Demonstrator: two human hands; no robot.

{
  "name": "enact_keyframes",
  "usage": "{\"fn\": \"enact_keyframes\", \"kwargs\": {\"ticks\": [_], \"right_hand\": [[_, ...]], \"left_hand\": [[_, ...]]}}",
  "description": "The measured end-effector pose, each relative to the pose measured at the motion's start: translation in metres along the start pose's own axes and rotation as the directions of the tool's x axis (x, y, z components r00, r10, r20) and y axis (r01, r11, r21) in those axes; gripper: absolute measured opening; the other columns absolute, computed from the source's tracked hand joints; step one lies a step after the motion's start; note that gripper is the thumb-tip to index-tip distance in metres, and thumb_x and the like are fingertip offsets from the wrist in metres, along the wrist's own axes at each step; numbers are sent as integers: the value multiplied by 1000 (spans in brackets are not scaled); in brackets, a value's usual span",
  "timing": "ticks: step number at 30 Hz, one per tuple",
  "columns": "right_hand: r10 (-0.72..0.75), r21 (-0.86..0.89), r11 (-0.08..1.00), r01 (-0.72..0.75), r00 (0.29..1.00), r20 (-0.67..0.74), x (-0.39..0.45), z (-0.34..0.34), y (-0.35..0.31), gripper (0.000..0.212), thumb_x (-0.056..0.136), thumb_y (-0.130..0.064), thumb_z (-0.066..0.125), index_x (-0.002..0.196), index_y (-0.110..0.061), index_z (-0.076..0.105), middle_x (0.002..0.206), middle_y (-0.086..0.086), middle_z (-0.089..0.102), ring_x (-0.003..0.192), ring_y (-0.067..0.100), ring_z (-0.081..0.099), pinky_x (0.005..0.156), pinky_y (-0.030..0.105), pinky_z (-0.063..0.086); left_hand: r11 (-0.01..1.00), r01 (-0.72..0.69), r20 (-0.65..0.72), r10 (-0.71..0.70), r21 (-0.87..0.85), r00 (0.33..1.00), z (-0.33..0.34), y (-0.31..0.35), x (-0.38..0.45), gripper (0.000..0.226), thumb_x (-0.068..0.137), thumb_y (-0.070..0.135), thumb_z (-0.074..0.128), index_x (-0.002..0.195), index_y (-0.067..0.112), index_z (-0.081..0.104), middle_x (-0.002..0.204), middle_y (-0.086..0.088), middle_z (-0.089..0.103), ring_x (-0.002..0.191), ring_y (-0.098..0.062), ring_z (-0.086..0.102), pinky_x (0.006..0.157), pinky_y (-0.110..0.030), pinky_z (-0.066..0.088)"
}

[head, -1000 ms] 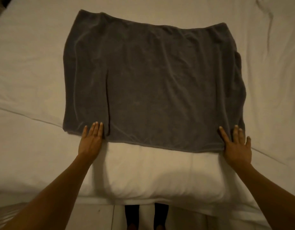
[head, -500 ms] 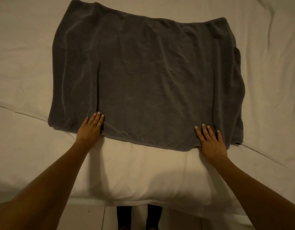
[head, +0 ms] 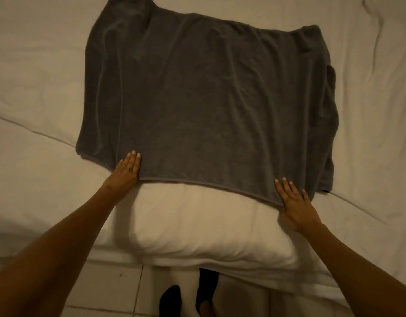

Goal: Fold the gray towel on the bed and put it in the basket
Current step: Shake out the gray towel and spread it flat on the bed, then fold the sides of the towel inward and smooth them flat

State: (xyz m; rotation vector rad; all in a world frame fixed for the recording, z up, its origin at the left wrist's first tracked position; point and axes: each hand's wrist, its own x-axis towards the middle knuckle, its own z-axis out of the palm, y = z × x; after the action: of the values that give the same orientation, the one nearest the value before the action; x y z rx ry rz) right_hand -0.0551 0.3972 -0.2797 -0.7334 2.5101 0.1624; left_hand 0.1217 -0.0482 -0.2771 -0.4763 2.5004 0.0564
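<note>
The gray towel (head: 209,106) lies spread flat on the white bed (head: 37,88), with a doubled layer showing along its right side. My left hand (head: 126,170) rests flat on the towel's near edge, towards its left corner, fingers together and extended. My right hand (head: 295,204) lies flat on the near edge close to the right corner, fingers slightly apart. Neither hand grips the cloth. No basket is in view.
A white pillow (head: 211,232) lies under the towel's near edge at the bed's front. Below it are pale floor tiles (head: 106,291) and my feet in dark socks (head: 188,298). The sheet is creased at the far right.
Both hands have slid along the towel's near edge, the right one moving inward from the corner. The towel's left part looks smoother, and the view has shifted.
</note>
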Motion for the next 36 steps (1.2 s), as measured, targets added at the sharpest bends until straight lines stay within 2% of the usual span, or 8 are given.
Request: {"fn": "enact_keyframes", "kwargs": {"ticks": [7,11,15,19,24,28,32,36], "right_hand": [[61,9,998,-61,998,22,-46,6,-9,79,93,-23,41,146,-15,-17,159,5,-8,146,20,-7,116,46,-1],[85,8,996,-86,993,82,-78,14,-20,82,93,-28,40,142,-15,-24,159,6,-12,146,21,-9,116,46,-2],[93,-62,995,-84,983,159,-103,25,-34,79,93,-31,37,146,-15,-20,158,7,-14,146,21,-9,116,47,-3],[86,-57,995,-76,976,199,-104,36,-46,65,99,-39,22,148,-20,-15,159,6,-10,146,21,-6,116,49,-1],[60,104,991,-82,977,204,-91,43,-70,71,96,-48,27,148,-24,-14,159,4,-13,146,19,-7,116,47,-4],[131,276,944,-181,973,187,-85,54,-95,68,96,-54,20,150,-24,-8,158,3,-13,146,17,-7,116,43,-6],[168,220,956,-196,976,139,-83,58,-99,61,99,-45,16,150,-20,-8,159,6,-11,146,20,-7,117,45,-3],[241,283,930,-235,970,15,-83,42,-86,69,90,-52,3,150,-19,-2,159,9,-7,146,22,-4,117,43,-2]], "left_hand": [[1000,-8,-1,8,-29,1000,22,-6,-52,74,100,14,39,146,-1,-17,157,-22,-16,147,-33,-10,122,-40,1],[996,-20,-18,18,-86,1000,49,-19,-87,71,97,2,38,146,-3,-14,157,-23,-13,147,-34,-7,121,-40,2],[991,-37,-5,36,-127,999,64,-20,-114,64,95,-7,30,147,-4,-9,157,-23,-11,147,-35,-5,120,-39,2],[969,-14,109,42,-245,993,56,-10,-113,74,94,3,36,148,4,-15,158,-16,-17,148,-28,-9,120,-39,2],[918,-109,-8,115,-382,993,46,30,-104,75,90,37,28,152,10,-4,160,-12,-7,149,-24,-2,122,-38,2],[875,-43,-27,34,-482,999,53,70,-94,69,98,48,29,153,14,2,160,-12,-6,149,-23,-3,120,-37,1],[940,25,7,-24,-341,1000,62,88,-87,72,99,47,28,152,10,-4,159,-18,-10,148,-29,-7,121,-44,3],[945,17,-20,-25,-327,999,42,104,-77,71,99,47,28,152,8,0,159,-17,-7,149,-29,-3,120,-44,4]]}}
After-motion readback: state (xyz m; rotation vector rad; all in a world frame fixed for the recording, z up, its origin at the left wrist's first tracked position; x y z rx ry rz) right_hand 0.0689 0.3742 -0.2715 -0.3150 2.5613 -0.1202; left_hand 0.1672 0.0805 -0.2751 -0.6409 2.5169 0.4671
